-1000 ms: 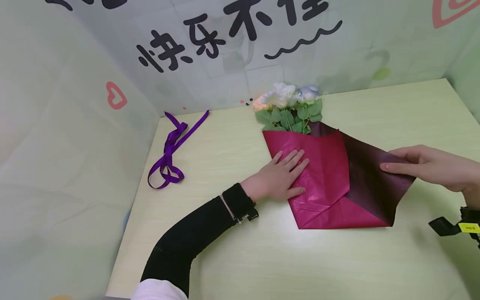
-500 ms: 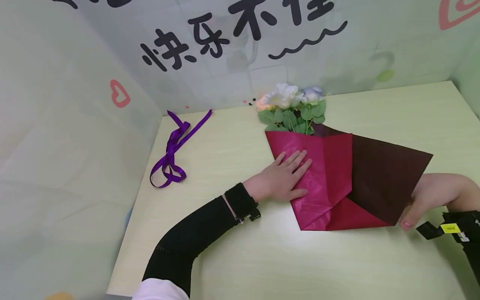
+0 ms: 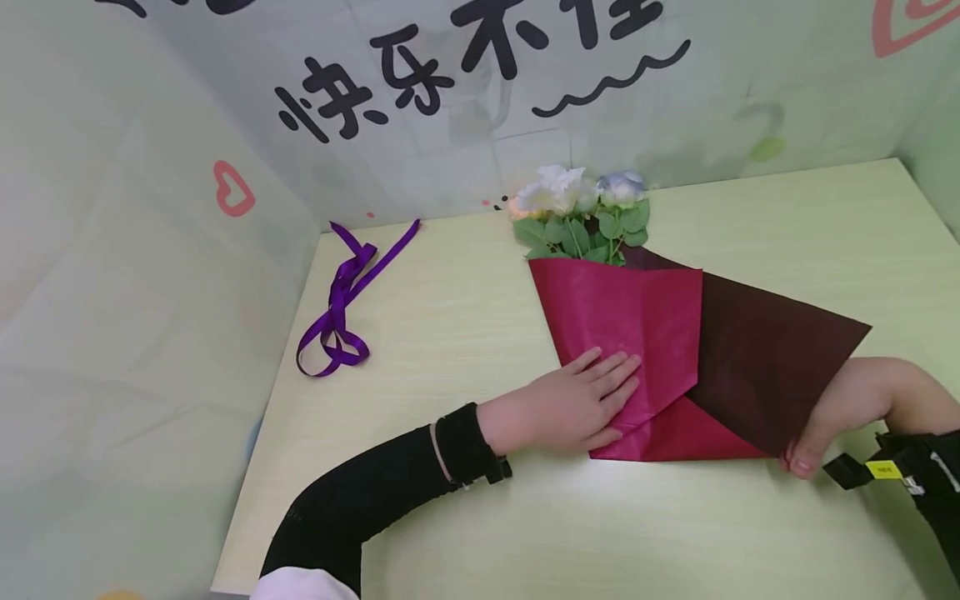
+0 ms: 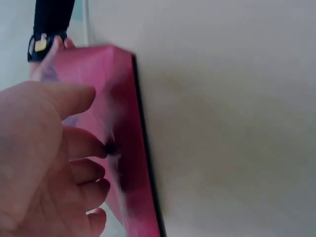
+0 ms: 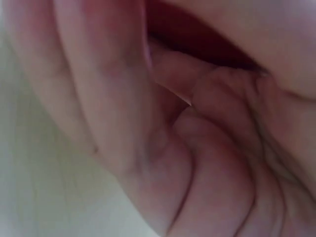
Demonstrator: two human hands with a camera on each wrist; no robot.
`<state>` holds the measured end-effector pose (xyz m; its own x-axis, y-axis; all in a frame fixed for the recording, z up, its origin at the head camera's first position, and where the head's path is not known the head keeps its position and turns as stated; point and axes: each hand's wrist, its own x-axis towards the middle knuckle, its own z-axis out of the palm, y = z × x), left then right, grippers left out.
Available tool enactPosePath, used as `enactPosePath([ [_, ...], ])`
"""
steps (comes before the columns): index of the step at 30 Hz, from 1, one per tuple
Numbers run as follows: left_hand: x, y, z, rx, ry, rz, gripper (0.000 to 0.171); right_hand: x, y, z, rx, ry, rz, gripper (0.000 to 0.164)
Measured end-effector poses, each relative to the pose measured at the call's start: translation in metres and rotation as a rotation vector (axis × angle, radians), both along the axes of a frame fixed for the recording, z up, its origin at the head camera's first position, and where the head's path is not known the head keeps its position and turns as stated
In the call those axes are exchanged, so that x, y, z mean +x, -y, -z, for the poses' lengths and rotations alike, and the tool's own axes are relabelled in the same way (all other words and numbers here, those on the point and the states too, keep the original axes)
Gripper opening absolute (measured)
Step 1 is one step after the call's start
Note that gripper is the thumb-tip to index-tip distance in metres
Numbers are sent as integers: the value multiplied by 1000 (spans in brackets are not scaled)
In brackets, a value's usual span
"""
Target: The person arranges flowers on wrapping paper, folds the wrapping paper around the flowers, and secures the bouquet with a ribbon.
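Observation:
A bouquet of pale artificial-looking flowers with green leaves lies in folded crimson wrapping paper. In the head view my left hand lies with spread fingers over the lower left of the wrap. The left wrist view has this hand beside the paper's bottom fold. My right hand grips the lower right edge of the paper's dark flap, its fingers tucked underneath. Red paper shows between the curled fingers in the right wrist view. The stems are hidden inside the wrap.
A loosely looped purple ribbon lies on the left of the pale wooden table. A printed cloth backdrop stands behind the table and along its sides.
My left hand has slid down the wrap toward its bottom. My right hand has moved from the flap's upper right edge to its lower corner, and the flap lies flatter and wider.

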<state>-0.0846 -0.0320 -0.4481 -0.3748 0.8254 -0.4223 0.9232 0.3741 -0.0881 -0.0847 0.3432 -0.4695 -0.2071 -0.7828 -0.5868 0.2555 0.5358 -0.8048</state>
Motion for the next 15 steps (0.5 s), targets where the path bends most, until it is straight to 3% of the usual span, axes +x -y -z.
enactPosePath([
  [4,13,4,-3,-34,44,42,74,3,4,4,-28,17,1,19],
  [10,15,8,0,-71,92,48,72,5,19,8,-9,104,-24,30],
  [13,15,9,2,-76,132,38,75,6,27,9,-77,148,-30,34],
  [15,15,9,3,-72,151,31,76,5,32,9,-149,128,-47,29],
])
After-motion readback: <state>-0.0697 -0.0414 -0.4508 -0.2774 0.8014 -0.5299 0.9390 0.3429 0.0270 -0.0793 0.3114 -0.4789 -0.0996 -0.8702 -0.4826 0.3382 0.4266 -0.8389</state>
